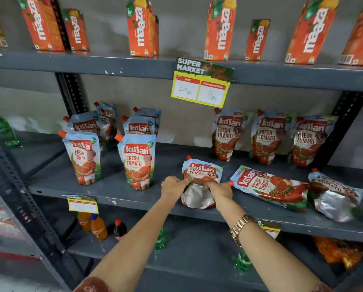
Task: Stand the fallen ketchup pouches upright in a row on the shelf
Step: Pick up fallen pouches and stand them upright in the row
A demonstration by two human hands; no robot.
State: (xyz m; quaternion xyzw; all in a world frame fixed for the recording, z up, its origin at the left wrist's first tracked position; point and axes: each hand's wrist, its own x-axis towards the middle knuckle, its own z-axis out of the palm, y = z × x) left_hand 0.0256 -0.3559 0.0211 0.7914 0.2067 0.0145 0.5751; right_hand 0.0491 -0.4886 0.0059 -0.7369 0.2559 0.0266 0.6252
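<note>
Ketchup pouch in hand: a red, white and pale-blue foil Kissan pouch (199, 182) lay near the front edge of the grey metal middle shelf (113, 192), its silver base toward the camera and its orange spout pointing to the back.
Left hand: the left hand (173, 185) clenched the pouch's left side, a ring on one finger.
Right hand: the right hand (220, 189) clenched the pouch's right side; a gold metal watch (240, 227) sat on that wrist.
Fallen pouches: just beside the held one to the right, a second pouch (271, 187) lay flat on its back with its spout toward the right hand; a third pouch (334, 197) lay beyond it, silver base forward.
Upright pouches: three stood in a row at the back right (226, 134), (268, 137), (309, 142); two stood near the front left (82, 158), (137, 162), with more upright behind them.
Upper shelf: orange Maaza juice cartons (141, 28) stood apart along it.
Price tag: a yellow-edged supermarket card (201, 83) hung from the upper shelf's lip.
</note>
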